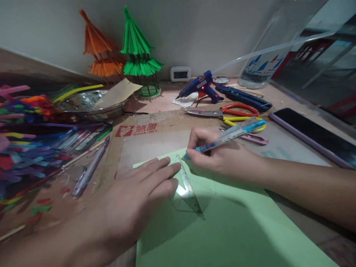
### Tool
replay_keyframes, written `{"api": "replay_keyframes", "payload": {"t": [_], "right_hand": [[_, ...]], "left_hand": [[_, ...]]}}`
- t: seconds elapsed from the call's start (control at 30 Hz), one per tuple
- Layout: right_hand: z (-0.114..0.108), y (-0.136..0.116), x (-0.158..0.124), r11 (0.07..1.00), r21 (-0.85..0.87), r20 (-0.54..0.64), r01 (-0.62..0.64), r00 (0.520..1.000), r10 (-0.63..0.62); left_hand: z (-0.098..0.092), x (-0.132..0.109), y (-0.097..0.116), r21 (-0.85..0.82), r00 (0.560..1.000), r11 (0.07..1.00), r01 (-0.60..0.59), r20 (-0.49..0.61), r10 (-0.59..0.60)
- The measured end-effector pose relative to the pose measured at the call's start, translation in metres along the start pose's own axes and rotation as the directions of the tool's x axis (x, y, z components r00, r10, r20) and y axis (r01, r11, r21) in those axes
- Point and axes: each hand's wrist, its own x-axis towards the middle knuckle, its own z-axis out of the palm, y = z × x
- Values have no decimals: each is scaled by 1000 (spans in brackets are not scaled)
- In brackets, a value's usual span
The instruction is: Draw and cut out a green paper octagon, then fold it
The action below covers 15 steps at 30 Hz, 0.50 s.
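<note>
A light green paper sheet point(230, 226) lies on a cardboard mat point(155, 129) in front of me. My left hand point(133, 196) lies flat with fingers stretched out, pressing a clear triangular ruler point(187, 191) onto the sheet. My right hand point(219, 155) is closed on a blue pen point(228, 136), its tip touching the paper at the ruler's top corner.
Red and yellow scissors point(236, 113), a blue glue gun point(200, 87), a blue tool point(244, 97) and a phone point(314, 136) lie to the right and behind. A metal bowl point(89, 104), colourful sticks point(25, 148), pens point(89, 170) and two paper-stick trees point(139, 55) stand left and behind.
</note>
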Motion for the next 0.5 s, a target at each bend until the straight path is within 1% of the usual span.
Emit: {"api": "replay_keyframes", "payload": {"t": [0.13,0.37,0.5], "right_hand": [[0,0,0,1000,12,8,-4,1000,4],[1,1,0,1000,4,-4,-3,1000,3],[2,1,0,1000,1,-8,5,1000,-5]], "left_hand": [[2,0,0,46,1000,999,-13,1,13],[2,-3,0,4,998,999,33,48,-33],[-1,1,2,29,1000,1000,2,23,-3]]}}
